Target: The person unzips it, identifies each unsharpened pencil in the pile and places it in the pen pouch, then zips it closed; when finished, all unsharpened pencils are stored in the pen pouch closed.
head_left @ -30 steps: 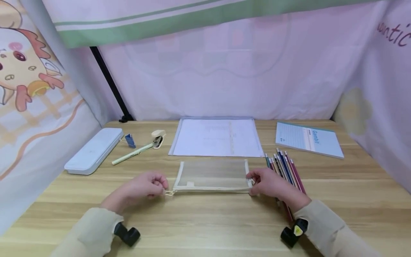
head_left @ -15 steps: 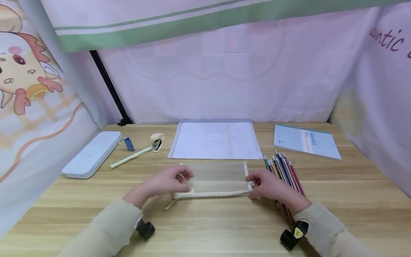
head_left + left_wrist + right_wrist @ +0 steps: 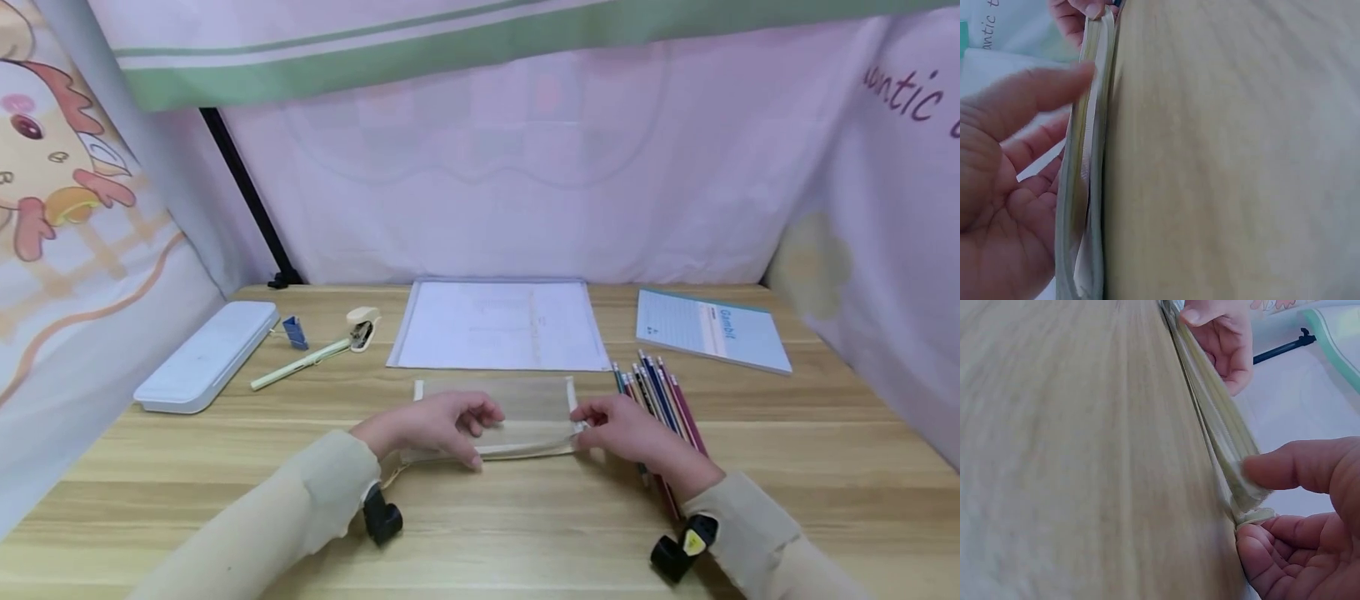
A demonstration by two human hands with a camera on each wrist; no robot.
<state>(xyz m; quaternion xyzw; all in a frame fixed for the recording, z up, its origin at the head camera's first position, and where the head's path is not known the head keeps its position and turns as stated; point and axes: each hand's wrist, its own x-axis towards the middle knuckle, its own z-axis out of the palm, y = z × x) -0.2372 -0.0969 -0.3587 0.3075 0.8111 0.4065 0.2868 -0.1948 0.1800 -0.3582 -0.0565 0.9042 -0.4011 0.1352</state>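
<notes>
Right hand (image 3: 630, 427) pinches the pouch (image 3: 531, 410) at its right end; left hand (image 3: 435, 419), unclenched, over its mouth. Advise parting evenly, corner held steady.

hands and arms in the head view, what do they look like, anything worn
The left hand and right hand are gloveless. Beige sleeves cover the forearms. Black devices sit at both cuffs, the right one bearing a yellow patch.
</notes>
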